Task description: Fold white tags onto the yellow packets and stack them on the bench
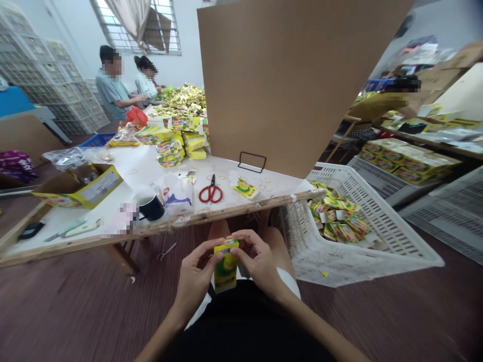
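Note:
Above my lap, a small yellow-and-green printed carton (pixel 225 271) is held upright between both hands. My left hand (pixel 198 269) grips its left side, thumb on the front near the top. My right hand (pixel 260 261) has its thumb and fingertips closed at the carton's upper right edge. What the fingers do behind the top is partly hidden. On the table edge in front lies a similar flattened yellow carton (pixel 244 188). Red-handled scissors (pixel 211 193) rest left of it, among scattered rubber bands.
To the right, a white plastic crate (pixel 362 251) holds many small yellow cartons (pixel 341 218). A large cardboard sheet (pixel 290 85) stands on the table (pixel 177 221). A dark mug (pixel 150 206) and an open yellow box (pixel 94 188) are at left. Co-workers (pixel 115 88) sit farther back.

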A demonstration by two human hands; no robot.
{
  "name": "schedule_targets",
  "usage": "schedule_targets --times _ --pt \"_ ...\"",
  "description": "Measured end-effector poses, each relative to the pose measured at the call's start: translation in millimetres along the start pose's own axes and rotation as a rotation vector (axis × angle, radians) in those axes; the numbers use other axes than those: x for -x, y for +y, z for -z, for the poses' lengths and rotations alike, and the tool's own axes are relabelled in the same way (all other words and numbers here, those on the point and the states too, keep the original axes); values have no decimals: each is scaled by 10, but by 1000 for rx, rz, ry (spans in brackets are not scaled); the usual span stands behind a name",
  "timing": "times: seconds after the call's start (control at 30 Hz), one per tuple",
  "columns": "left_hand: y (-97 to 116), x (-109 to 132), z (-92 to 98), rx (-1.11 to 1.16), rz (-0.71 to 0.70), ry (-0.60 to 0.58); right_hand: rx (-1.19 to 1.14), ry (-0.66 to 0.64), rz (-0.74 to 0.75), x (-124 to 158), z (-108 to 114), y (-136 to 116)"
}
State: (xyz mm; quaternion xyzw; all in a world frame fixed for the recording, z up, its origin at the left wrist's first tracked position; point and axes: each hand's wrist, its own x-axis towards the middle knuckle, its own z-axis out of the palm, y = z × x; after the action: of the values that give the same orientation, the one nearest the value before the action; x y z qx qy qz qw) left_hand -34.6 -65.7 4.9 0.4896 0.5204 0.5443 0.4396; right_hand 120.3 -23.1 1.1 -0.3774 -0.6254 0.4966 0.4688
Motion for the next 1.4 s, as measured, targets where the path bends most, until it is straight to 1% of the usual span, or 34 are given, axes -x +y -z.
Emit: schedule_targets --times 0.13,0.2,0.23,0.27,0.3,0.33,0.37,0.4,0.43,0.47,0.5,0.53,0.6,0.67,0.73,0.8,0.87,0.97,1.07,1.13,1.2,1.23,1.3,1.4 --pt "-9 26 -37 25 -23 1 -12 -15 47 26 -36 -2" --pt "-10 17 -45 36 -23 -12 55 -17 116 16 50 -29" --pt "-13 4 -42 49 -24 -13 140 30 164 -9 156 -55" --pt "-19 -13 -35 65 -29 -4 267 125 211 -52 309 -87" --pt "-29 -33 -25 79 -38 13 403 247 263 -115 499 -120" --pt "-42 -53 -15 85 -46 28 571 446 306 -201 712 -148" --pt "-57 -70 -8 79 -51 36 729 590 304 -308 925 -165" --pt "-71 -82 -6 62 -50 29 768 660 299 -434 1115 -164" --pt "-82 -88 -9 37 -40 8 790 686 283 -577 1262 -137" --pt "-90 -90 -17 9 -24 -27 815 655 221 -733 1352 -83" --pt "-92 -87 -28 -16 -8 -68 806 570 142 -898 1382 -1" --pt "-92 -81 -36 -37 3 -107 796 494 99 -1066 1357 105" --pt "-85 -69 -34 -68 16 -149 772 402 51 -1396 1194 348" --pt "-83 -65 5 -91 15 -131 741 346 4 -1678 993 571" --pt "-93 -72 68 -118 12 -82 709 310 -38 -1876 855 727" --pt "-114 -87 121 -138 15 -47 688 291 -77 -1981 803 816" --pt "-139 -103 137 -138 22 -40 679 293 -123 -2016 806 857" --pt "-166 -116 107 -136 32 -87 667 330 -178 -2013 841 851" --pt "-175 -118 94 -144 34 -130 624 363 -182 -1993 872 768" --pt "-173 -125 110 -141 36 -106 568 373 -175 -1925 851 684" --pt "-166 -137 122 -108 50 -39 489 365 -160 -1738 742 605" --pt "-161 -143 120 -72 59 -5 445 351 -149 -1586 646 572" --pt "-153 -151 99 37 77 35 358 295 -122 -1181 386 511" --pt "-154 -142 58 152 108 78 278 153 -88 -525 -5 370"
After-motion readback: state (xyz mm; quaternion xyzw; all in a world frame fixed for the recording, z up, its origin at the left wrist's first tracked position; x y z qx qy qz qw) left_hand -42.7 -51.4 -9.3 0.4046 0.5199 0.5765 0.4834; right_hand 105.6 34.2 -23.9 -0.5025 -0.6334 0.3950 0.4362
